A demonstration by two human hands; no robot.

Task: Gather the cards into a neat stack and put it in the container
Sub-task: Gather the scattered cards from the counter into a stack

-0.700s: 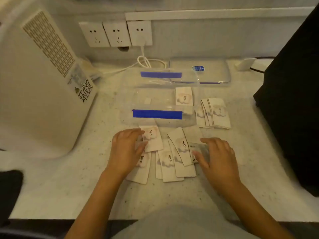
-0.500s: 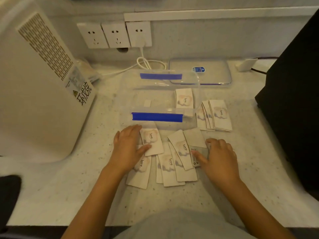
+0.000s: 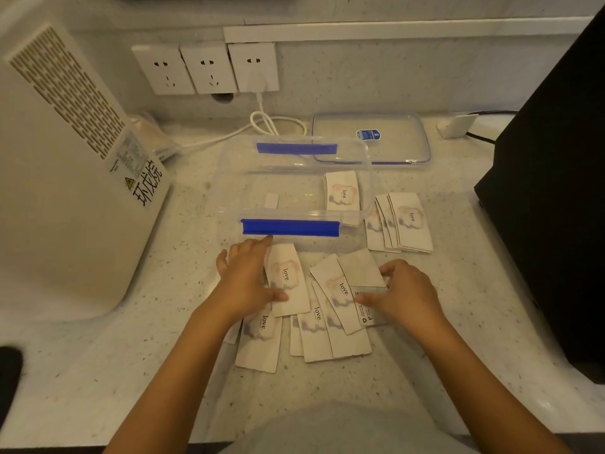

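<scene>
Left hand [image 3: 244,285] lies flat, fingers spread, on the left edge of the scattered cards [image 3: 322,309], its thumb pressing one card. Right hand [image 3: 404,294], fingers curled, rests on the cards' right edge; whether it grips any cannot be told. Clear container [image 3: 294,191] sits just beyond both hands, holding a few cards. A fanned group [image 3: 401,222] lies beyond the right hand.
</scene>
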